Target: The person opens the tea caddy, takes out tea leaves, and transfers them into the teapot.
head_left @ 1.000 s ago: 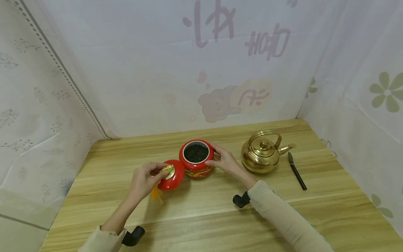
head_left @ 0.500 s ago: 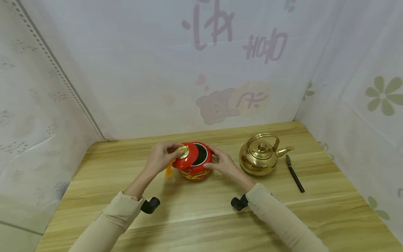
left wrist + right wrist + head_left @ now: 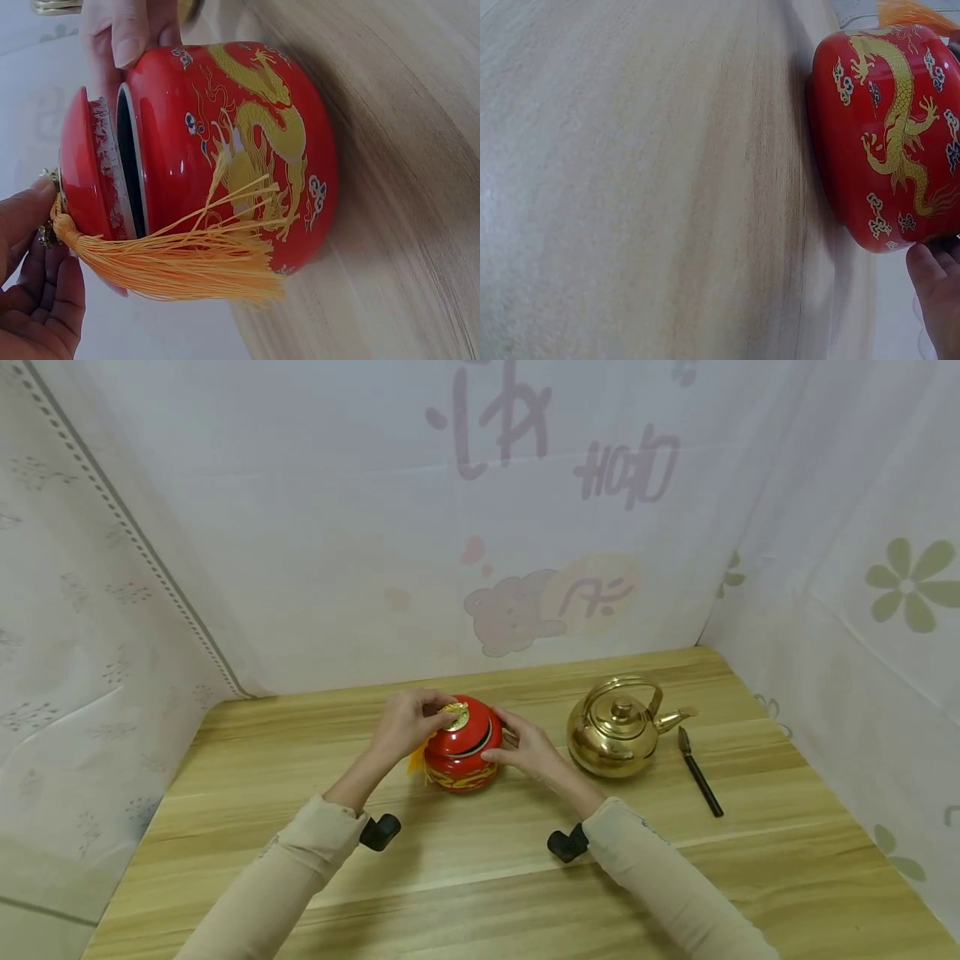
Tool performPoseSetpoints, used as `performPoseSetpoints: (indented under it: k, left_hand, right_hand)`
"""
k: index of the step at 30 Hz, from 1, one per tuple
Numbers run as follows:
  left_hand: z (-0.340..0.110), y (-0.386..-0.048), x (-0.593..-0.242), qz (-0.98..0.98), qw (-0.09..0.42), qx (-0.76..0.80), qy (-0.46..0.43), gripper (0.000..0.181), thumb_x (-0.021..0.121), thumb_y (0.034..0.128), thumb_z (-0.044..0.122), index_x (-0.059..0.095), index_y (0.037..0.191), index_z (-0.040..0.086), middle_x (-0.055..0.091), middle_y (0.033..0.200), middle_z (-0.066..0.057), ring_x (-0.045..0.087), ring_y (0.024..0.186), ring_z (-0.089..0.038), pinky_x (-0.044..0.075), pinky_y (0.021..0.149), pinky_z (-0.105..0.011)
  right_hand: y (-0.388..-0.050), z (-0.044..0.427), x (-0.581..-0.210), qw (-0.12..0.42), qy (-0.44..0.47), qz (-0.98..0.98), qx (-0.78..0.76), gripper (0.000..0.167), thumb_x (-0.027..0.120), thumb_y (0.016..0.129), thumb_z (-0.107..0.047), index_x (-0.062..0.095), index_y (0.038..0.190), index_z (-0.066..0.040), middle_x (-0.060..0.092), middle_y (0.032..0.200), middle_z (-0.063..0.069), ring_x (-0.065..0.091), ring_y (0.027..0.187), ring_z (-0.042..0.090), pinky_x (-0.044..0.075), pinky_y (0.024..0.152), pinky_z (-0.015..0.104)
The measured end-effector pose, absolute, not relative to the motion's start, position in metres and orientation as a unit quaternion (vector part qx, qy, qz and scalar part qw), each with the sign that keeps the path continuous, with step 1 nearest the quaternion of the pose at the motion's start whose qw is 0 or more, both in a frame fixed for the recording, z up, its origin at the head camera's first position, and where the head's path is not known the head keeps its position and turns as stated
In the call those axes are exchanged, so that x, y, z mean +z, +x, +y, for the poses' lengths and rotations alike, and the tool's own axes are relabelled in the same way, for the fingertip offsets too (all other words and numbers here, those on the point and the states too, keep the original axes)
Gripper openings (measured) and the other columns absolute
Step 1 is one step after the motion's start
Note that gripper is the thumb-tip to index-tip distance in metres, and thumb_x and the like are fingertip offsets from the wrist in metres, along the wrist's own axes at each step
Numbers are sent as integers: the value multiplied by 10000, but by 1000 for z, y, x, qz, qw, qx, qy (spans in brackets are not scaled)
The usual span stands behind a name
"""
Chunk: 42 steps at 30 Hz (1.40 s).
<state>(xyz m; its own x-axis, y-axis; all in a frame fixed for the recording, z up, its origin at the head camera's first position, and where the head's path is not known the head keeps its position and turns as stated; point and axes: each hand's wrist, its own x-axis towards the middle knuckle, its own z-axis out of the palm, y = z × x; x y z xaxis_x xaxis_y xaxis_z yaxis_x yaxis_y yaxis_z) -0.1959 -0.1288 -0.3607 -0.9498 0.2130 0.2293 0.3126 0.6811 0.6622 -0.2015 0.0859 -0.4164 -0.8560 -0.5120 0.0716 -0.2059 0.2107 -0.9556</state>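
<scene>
A red jar [image 3: 225,142] with a golden dragon stands upright on the table. My left hand [image 3: 407,724] pinches the gold knob [image 3: 51,210] of its red lid [image 3: 79,161]. The lid hangs tilted just over the mouth, and a dark gap shows between lid and rim on the right side. From the knob an orange tassel [image 3: 180,262] drapes down the jar's side. My right hand [image 3: 534,750] holds the jar at its right side, thumb in front and fingers behind; the fingers behind are partly hidden.
To the right stands a brass teapot [image 3: 615,747], its spout pointing right. A dark-handled tool with a pointed tip [image 3: 701,774] lies beyond it on the wooden table [image 3: 480,877]. Printed cloth [image 3: 360,543] hangs behind and at both sides.
My left hand has carried the lid rightward from beside the jar to over its mouth, covering the dark leafy contents. The right hand has stayed on the jar.
</scene>
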Motion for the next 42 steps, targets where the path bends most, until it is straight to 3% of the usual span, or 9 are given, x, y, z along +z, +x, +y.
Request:
performPoseSetpoints:
  k: [11,29,42]
  left_hand:
    - [-122,-200,-364,-917,65,-368,-141,184,746,802,110,737,959,15,726,914,-116,658,769,-191,546,636,-296]
    - [-119,-201,-368,-921,77,-353,-147,168,754,792,108,742,936,22,728,897,-104,657,780,-199,545,659,-322]
    - [-119,-199,-373,-916,95,-362,-148,154,760,780,85,741,919,20,727,865,-99,624,724,-180,497,610,-267]
  right_hand:
    - [-202,85,-418,134,-228,766,-586,774,700,826,-44,242,1428,120,263,1486,272,281,1367,377,324,1081,461]
    - [-202,85,-418,128,-224,772,-581,762,704,826,-48,264,1429,105,278,1482,272,294,1360,382,321,1079,469]
    - [-201,84,-419,125,-219,768,-588,752,700,825,-27,267,1422,118,282,1481,270,303,1354,385,320,1079,471]
